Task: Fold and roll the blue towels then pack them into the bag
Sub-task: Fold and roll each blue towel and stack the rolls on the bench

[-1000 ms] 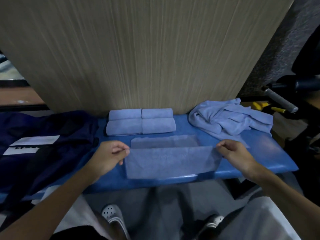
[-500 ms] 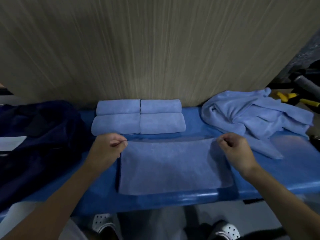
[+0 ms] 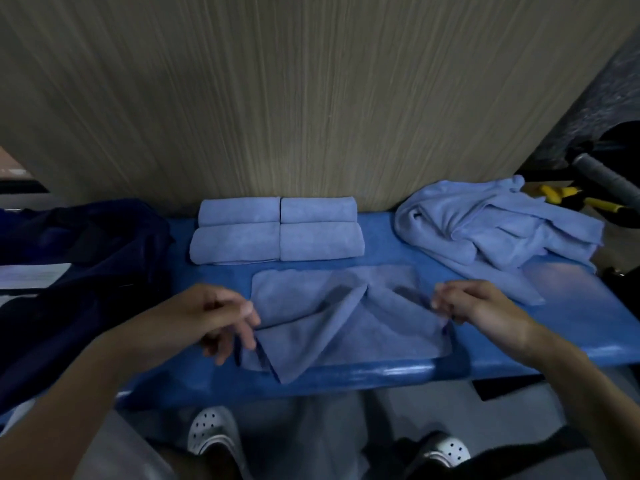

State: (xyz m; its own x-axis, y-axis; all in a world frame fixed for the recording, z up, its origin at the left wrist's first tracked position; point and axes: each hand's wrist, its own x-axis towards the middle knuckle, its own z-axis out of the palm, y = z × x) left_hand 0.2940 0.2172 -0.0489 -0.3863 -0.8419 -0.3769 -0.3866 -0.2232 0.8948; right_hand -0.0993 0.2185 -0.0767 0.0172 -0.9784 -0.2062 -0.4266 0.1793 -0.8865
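Since only the head view is on my screen, every entry comes from it.

Item one: glossy blue bench [image 3: 571, 306], set against a beige wood-grain panel [image 3: 311, 98].

Item two: light blue terry towel [image 3: 346, 323], lying at the near edge of the bench between my two hands, rumpled, with a raised crease running up its middle and one corner hanging over the front lip.

Item three: left hand [image 3: 214, 317], at the towel's left edge, fingers loosely curled and blurred; I cannot tell whether it grips the cloth.

Item four: right hand [image 3: 485, 310], fingertips pinching the towel's right edge.

Item five: four rolled light blue towels [image 3: 277, 233], two by two, touching, at the back of the bench against the panel.

Item six: heap of loose light blue towels [image 3: 495, 230], back right on the bench.

Item seven: dark navy fabric bag [image 3: 86, 258], slumped at the left end, with a white paper label [image 3: 31, 275] lying on it.

Item eight: white perforated clogs [image 3: 211, 431], below the bench.
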